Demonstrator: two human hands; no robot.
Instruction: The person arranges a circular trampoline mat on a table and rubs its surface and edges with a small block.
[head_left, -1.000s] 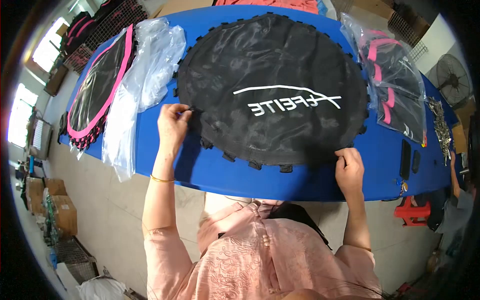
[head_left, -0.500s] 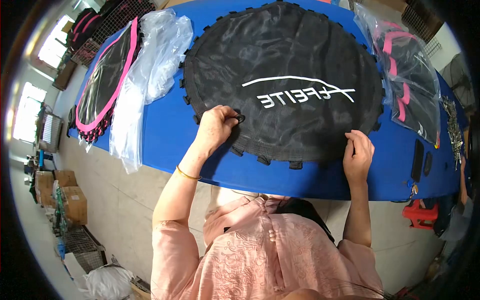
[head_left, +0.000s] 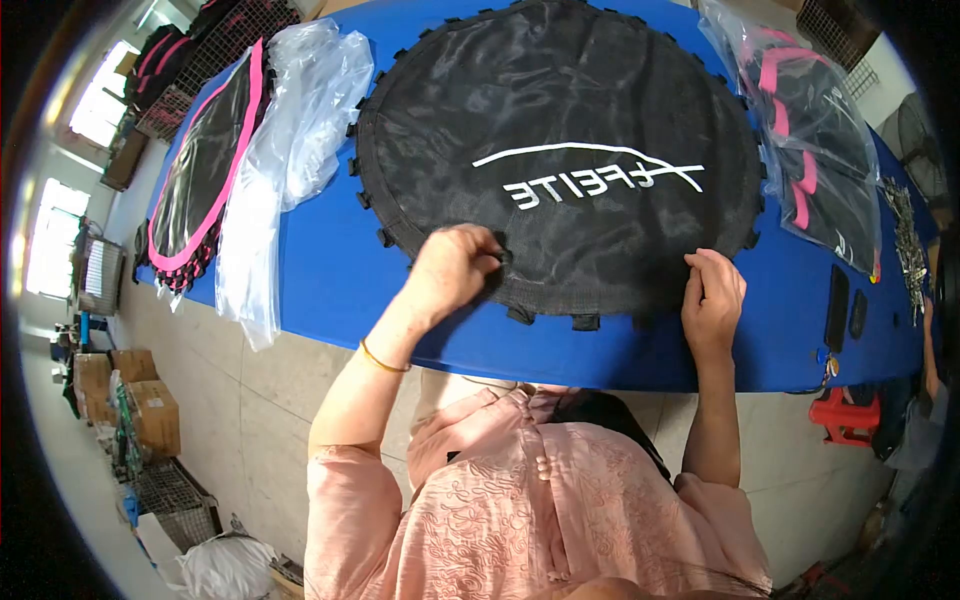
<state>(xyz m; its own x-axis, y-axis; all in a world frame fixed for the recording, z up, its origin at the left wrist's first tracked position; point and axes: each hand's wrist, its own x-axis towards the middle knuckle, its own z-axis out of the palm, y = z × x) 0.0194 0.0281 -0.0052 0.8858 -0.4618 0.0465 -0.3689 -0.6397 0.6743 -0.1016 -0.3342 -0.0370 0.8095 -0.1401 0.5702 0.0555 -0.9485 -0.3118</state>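
A large round black trampoline mat (head_left: 560, 100) with fabric loops round its rim and white lettering lies on a blue-covered table (head_left: 340, 310). My left hand (head_left: 455, 268) is closed in a pinch at the mat's near-left edge. Between its thumb and fingertips is a small dark part of the rim, mostly hidden, which looks like one of the loops. At the near-right edge, my right hand (head_left: 714, 300) has its fingers curled over the mat's border. Two rim loops (head_left: 585, 322) show along the near edge between my hands.
Left of the mat lie clear plastic bags (head_left: 290, 150) and a pink-edged black mat (head_left: 205, 160). On the right are bagged pink-and-black pieces (head_left: 820, 150), a dark phone-like object (head_left: 836, 308) and a pile of metal pieces (head_left: 903, 250). A red stool (head_left: 845, 415) stands below the table edge.
My left hand has moved right along the near rim, still pinching. The right hand stays at the near-right edge. The mat has shifted slightly left in view.
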